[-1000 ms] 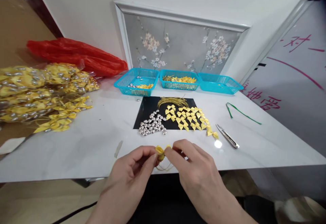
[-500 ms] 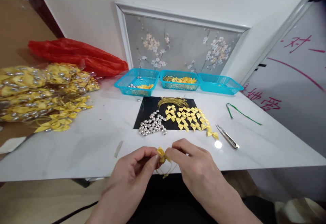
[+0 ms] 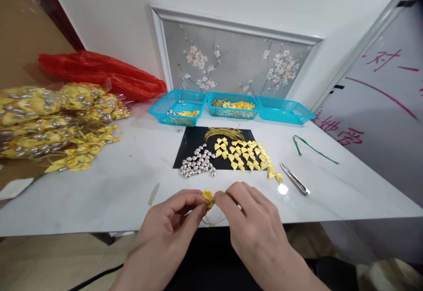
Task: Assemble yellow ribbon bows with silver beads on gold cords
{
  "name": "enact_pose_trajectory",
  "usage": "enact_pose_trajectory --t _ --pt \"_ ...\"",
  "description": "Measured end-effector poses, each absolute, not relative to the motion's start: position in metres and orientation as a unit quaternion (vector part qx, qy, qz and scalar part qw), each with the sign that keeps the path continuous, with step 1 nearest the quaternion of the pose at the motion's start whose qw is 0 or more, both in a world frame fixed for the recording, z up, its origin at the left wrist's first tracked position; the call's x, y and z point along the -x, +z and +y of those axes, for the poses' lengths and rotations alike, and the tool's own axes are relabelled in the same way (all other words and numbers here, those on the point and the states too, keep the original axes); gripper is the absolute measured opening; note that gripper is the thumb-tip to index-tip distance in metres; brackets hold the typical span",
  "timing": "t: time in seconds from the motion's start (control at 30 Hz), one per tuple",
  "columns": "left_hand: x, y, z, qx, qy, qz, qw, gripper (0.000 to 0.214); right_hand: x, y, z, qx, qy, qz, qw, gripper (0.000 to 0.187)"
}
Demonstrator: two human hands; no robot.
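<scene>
The left hand (image 3: 176, 227) and right hand (image 3: 256, 218) pinch a yellow bow (image 3: 208, 195) by the table (image 3: 99, 203) edge — their fingers (image 3: 193, 195) hide some of it. Past it lie silver beads (image 3: 198, 166), little bows (image 3: 253, 165), gold strings (image 3: 224, 132) — then blue baskets (image 3: 161, 118).

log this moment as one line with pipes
left hand: holds yellow bow | right hand: at same bow | silver beads: partly on black mat | metal tool: on table

Left grip (image 3: 172, 222) bare; right grip (image 3: 254, 216) bare; forearms (image 3: 289, 262) bare; black clothing (image 3: 211, 262) between.
</scene>
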State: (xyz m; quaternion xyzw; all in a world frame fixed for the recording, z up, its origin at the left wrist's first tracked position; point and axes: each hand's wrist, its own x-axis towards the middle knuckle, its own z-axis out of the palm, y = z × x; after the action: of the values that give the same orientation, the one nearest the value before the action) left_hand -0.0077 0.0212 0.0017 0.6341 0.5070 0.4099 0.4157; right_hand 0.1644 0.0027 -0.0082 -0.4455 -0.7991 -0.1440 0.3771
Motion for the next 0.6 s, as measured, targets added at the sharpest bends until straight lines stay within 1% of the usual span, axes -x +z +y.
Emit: enact_pose_trajectory --t 0.23,0.47,0.6 --pt "0.01 -0.003 0.019 -0.629 0.406 0.518 0.414 0.015 -0.167 -0.006 0.004 0.449 -0.144 -0.811 0.346 0.029" --pt "0.008 -0.003 0.021 -0.634 0.417 0.524 0.387 0.015 -0.175 -0.005 0.006 0.451 -0.072 -0.832 0.316 0.031" --pt "0.01 -0.005 0.019 -0.638 0.418 0.517 0.388 0.015 -0.176 -0.004 0.005 0.447 -0.014 -0.832 0.329 0.033"
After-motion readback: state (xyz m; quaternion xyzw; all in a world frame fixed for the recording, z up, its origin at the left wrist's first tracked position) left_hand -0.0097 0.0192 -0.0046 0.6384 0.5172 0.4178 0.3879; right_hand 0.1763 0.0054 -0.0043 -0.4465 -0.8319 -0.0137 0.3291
